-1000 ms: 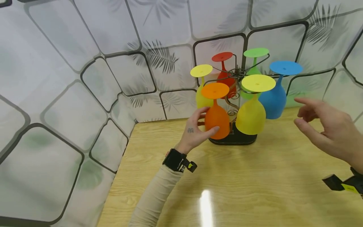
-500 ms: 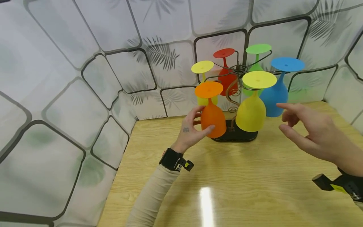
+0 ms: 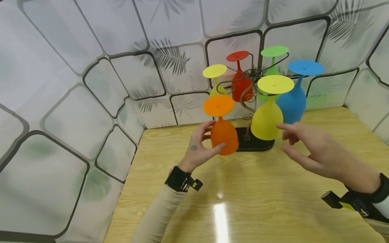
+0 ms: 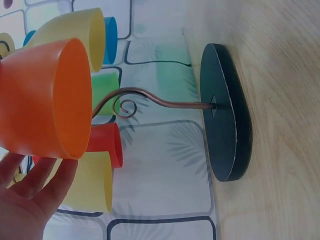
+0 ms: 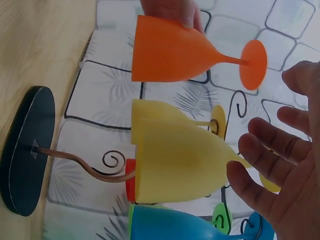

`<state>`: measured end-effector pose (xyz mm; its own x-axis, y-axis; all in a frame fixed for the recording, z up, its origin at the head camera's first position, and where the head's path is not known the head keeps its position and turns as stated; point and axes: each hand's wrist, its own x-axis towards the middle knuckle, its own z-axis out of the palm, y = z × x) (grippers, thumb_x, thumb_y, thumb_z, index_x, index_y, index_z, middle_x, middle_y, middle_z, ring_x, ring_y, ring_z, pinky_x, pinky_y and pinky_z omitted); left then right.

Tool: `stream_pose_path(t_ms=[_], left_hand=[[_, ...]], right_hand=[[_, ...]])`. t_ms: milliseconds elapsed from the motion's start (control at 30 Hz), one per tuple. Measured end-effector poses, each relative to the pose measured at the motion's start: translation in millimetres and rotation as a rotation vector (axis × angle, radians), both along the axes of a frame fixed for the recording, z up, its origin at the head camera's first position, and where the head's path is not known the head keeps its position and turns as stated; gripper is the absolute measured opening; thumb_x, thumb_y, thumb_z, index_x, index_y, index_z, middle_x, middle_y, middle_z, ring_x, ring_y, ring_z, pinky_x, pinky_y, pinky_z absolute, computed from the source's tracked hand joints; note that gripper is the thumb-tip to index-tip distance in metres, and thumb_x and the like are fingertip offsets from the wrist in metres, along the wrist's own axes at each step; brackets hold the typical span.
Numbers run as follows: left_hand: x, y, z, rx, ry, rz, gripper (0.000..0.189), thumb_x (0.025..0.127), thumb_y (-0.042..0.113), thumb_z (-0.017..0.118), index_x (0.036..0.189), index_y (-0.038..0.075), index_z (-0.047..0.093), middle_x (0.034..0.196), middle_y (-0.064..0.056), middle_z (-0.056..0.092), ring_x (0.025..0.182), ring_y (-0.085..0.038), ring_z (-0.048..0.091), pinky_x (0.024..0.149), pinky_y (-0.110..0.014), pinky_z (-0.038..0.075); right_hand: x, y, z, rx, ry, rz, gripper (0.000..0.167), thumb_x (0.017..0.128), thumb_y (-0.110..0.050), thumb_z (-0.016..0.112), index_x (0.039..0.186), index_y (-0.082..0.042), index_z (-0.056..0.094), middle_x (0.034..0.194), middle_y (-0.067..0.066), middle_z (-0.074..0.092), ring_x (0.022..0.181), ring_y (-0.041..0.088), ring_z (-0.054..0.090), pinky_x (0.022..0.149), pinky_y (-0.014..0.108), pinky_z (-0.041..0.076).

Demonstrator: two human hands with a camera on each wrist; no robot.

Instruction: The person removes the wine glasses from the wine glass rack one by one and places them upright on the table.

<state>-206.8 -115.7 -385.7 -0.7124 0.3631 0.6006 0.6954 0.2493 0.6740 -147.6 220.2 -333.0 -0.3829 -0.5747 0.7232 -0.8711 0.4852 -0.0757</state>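
Note:
My left hand [image 3: 199, 146] grips the bowl of an orange goblet [image 3: 224, 136], which hangs upside down, foot on top, in front of the rack's left side. In the left wrist view the goblet's open rim [image 4: 74, 100] faces the table. My right hand [image 3: 319, 153] holds nothing, its fingers loosely bent and apart. Its index fingertip overlaps the edge of the near yellow goblet [image 3: 266, 118] in the head view. That goblet hangs upside down from the metal wire rack [image 3: 253, 73]. An unoccupied wire loop [image 3: 229, 89] shows behind the orange goblet.
Also upside down on the rack are a blue goblet [image 3: 293, 101], a green one [image 3: 275, 52], a red one [image 3: 241, 86] and another yellow one [image 3: 214, 71]. The rack's black base [image 3: 262, 145] stands on the wooden table [image 3: 258, 202], near the patterned wall covering [image 3: 188, 111].
The left hand has drawn the orange goblet off the rack, leftward and toward the person. The right hand has moved left, from beside the blue goblet to the near yellow goblet.

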Motion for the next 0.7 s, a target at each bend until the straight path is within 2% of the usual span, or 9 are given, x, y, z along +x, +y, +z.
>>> stream_pose_path(t_ms=[100, 200, 267, 433, 567, 700], left_hand=[[4.1, 0.4, -3.7, 0.001, 0.009, -0.016, 0.068, 0.079, 0.01, 0.082, 0.14, 0.002, 0.053, 0.131, -0.018, 0.062, 0.115, -0.032, 0.065, 0.085, -0.032, 0.061], [7.8, 1.1, -6.3, 0.002, 0.009, -0.031, 0.068, 0.079, 0.011, 0.082, 0.14, 0.002, 0.053, 0.13, -0.018, 0.062, 0.116, -0.031, 0.065, 0.085, -0.032, 0.061], [10.5, -0.3, -7.2, -0.001, 0.007, -0.036, 0.068, 0.08, 0.012, 0.082, 0.14, 0.003, 0.053, 0.131, -0.017, 0.062, 0.117, -0.031, 0.065, 0.086, -0.033, 0.061], [15.6, -3.3, -6.8, -0.014, 0.037, -0.074, 0.067, 0.08, 0.017, 0.079, 0.14, 0.003, 0.053, 0.131, -0.017, 0.062, 0.115, -0.03, 0.066, 0.082, -0.034, 0.062], [20.0, -3.5, -5.0, -0.03, 0.074, -0.118, 0.066, 0.083, 0.026, 0.076, 0.141, 0.003, 0.053, 0.13, -0.016, 0.063, 0.112, -0.029, 0.066, 0.079, -0.032, 0.062], [24.9, -1.7, -3.5, -0.035, 0.095, -0.156, 0.067, 0.087, 0.037, 0.073, 0.14, 0.001, 0.052, 0.129, -0.017, 0.064, 0.109, -0.028, 0.067, 0.078, -0.031, 0.062]], right_hand=[[1.5, -11.2, -5.5, 0.047, 0.083, 0.006, 0.057, 0.107, -0.045, 0.044, 0.127, 0.004, 0.065, 0.103, 0.004, 0.069, 0.084, 0.013, 0.064, 0.076, 0.026, 0.053], [4.8, -23.0, -12.0, 0.115, 0.143, 0.019, 0.053, 0.108, -0.043, 0.043, 0.127, 0.001, 0.067, 0.116, 0.008, 0.071, 0.093, 0.018, 0.069, 0.076, 0.035, 0.056], [6.4, -30.7, -15.1, 0.15, 0.163, 0.037, 0.052, 0.109, -0.042, 0.041, 0.129, -0.001, 0.067, 0.126, 0.012, 0.069, 0.1, 0.022, 0.069, 0.08, 0.038, 0.056], [4.6, -43.4, -16.4, 0.193, 0.251, 0.056, 0.045, 0.11, -0.031, 0.038, 0.132, -0.002, 0.066, 0.138, 0.015, 0.064, 0.112, 0.029, 0.068, 0.082, 0.043, 0.057], [-0.9, -49.2, -14.9, 0.239, 0.355, 0.044, 0.041, 0.112, -0.019, 0.035, 0.136, -0.002, 0.062, 0.146, 0.016, 0.058, 0.124, 0.033, 0.062, 0.092, 0.047, 0.054], [-2.9, -52.0, -15.4, 0.332, 0.43, 0.016, 0.043, 0.113, -0.008, 0.027, 0.143, -0.006, 0.058, 0.15, 0.014, 0.055, 0.132, 0.033, 0.056, 0.103, 0.053, 0.048]])
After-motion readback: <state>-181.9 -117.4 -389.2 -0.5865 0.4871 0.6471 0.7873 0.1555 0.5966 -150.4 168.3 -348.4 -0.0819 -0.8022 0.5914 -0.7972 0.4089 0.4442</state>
